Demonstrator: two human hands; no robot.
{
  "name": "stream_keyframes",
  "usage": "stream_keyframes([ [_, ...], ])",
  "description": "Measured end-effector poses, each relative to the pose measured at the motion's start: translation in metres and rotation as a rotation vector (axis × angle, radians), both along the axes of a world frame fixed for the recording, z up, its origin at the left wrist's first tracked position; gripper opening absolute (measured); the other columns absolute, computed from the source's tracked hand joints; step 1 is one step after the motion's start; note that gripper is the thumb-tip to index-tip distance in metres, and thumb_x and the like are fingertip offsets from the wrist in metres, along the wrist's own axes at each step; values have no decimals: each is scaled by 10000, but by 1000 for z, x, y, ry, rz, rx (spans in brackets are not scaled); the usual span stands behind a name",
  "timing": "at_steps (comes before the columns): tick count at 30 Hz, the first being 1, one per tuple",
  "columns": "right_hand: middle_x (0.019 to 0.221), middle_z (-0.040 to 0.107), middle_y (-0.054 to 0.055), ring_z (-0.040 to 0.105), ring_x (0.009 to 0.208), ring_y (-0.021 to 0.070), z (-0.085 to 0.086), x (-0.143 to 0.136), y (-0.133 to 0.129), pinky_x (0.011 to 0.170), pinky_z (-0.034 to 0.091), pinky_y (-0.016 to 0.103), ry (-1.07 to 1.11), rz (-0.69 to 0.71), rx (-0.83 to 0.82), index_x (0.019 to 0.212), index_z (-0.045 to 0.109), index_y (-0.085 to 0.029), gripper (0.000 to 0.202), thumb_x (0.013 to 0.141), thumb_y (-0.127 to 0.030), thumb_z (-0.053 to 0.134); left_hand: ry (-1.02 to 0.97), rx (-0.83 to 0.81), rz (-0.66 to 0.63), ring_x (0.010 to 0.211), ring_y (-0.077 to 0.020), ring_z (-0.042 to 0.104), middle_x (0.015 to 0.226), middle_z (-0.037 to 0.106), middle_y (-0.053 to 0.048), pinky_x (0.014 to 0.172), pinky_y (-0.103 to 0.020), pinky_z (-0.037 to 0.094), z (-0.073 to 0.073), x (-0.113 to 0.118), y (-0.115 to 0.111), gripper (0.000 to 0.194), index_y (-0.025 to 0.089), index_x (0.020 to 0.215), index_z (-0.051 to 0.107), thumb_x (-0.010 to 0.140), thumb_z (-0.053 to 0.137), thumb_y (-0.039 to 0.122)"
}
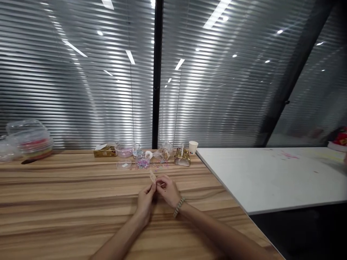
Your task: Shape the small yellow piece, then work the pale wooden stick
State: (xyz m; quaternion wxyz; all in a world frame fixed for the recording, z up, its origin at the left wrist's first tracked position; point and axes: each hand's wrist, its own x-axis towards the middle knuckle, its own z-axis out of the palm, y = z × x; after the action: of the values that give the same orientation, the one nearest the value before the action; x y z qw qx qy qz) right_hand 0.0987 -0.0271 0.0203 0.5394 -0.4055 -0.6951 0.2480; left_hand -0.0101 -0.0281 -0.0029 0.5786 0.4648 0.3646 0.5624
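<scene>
At the far left edge of the frame, a clear plastic container (pixel 29 139) with bands of colour inside is partly cut off, and its contents are too blurred to name. Just below the centre, two bare forearms rise from the bottom edge and meet over a wooden table (pixel 67 202) with long brown grain stripes. The left hand (pixel 145 200) is closed, its fingertips pinching a small pale strip (pixel 152 176) that sticks up and tilts left; what the strip is made of cannot be told. The right hand (pixel 168 190), wearing a beaded bracelet (pixel 178 207) at the wrist, is also curled closed, its fingertips touching the left hand's at the base of the strip. Behind the hands, along the table's far edge in the middle of the frame, sits a row of small clutter: a gold box (pixel 105 151), a shallow pink bowl (pixel 124 150), a heap of tiny coloured beads (pixel 142 163), crumpled gold wrapping (pixel 182 157) and a white paper cup (pixel 193 147). To the right, a white table (pixel 271 177) butts against the wooden one. Grey horizontal blinds (pixel 81 79) behind glass fill the upper frame, reflecting ceiling lights. A red object (pixel 341 138) at the far right edge is cut off.
</scene>
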Motion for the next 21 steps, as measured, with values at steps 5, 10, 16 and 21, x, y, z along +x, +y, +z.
stream_keyframes([
  [5, 873, 579, 56, 551, 806, 158, -12, 0, 1, 610, 488, 232, 83, 24, -46, 777, 640, -187, 120, 743, -194, 526, -218, -145, -8, 773, -184, 607, 828, 680, -95, 768, -291, 448, 4, 2, 0, 381, 118, 781, 684, 513, 755, 380],
  [10, 885, 582, 73, 564, 801, 164, -21, 6, 1, 599, 485, 226, 127, 19, -78, 748, 652, -162, 119, 727, -234, 560, -258, -206, -18, 745, -167, 605, 808, 679, -91, 761, -268, 457, 13, -2, -1, 352, 110, 738, 690, 490, 772, 346],
  [16, 758, 586, 57, 566, 660, 147, -34, 11, 8, 602, 465, 251, 230, 80, -199, 664, 638, -138, 88, 647, -223, 624, -157, -234, -116, 735, -155, 605, 810, 680, -99, 727, -238, 463, 17, -12, 5, 361, 93, 765, 685, 458, 796, 246],
  [21, 747, 603, 51, 558, 640, 140, -33, 9, 9, 585, 445, 246, 286, 139, -260, 669, 639, -140, 147, 618, -274, 670, -106, -190, -69, 671, -130, 595, 763, 673, -80, 644, -212, 463, 10, -16, 10, 348, 95, 770, 659, 476, 790, 225],
])
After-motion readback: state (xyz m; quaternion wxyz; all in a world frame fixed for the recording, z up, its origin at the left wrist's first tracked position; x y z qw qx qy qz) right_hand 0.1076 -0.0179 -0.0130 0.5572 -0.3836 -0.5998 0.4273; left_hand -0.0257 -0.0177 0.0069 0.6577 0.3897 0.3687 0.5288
